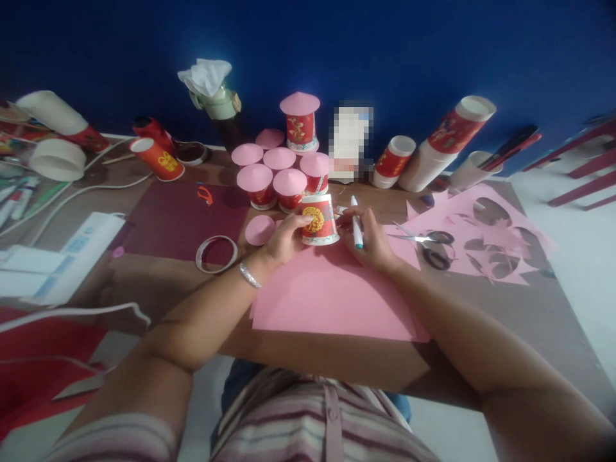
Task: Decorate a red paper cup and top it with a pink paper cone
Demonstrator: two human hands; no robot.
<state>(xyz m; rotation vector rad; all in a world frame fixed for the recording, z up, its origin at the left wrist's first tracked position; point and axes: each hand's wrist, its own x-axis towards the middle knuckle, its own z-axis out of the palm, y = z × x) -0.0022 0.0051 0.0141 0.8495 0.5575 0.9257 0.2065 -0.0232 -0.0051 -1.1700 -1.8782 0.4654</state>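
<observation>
My left hand (pixel 287 236) grips an upside-down red paper cup (pixel 318 221) with a gold round pattern, its thumb lying across the front. Close by on the right, my right hand (pixel 373 242) has a white marker (pixel 356 223) with a teal end between its fingers. Its fingertips come close to the cup's right side; whether they touch it I cannot tell. Beneath both hands lie pink paper sheets (pixel 332 298). Just beyond stand several red cups topped with pink paper cones (pixel 289 183), one of them raised on the others (pixel 302 128). A loose pink cone (pixel 260 230) rests left of my left hand.
Scissors (pixel 428 239) lie among pink paper offcuts (pixel 486 237) at the right. A tape roll (pixel 216 255) sits on a dark red sheet (pixel 183 221) at the left. Behind are a green-lidded bottle (pixel 221 106), stacked paper cups (pixel 447 141) and a blurred-out upright item (pixel 350 141).
</observation>
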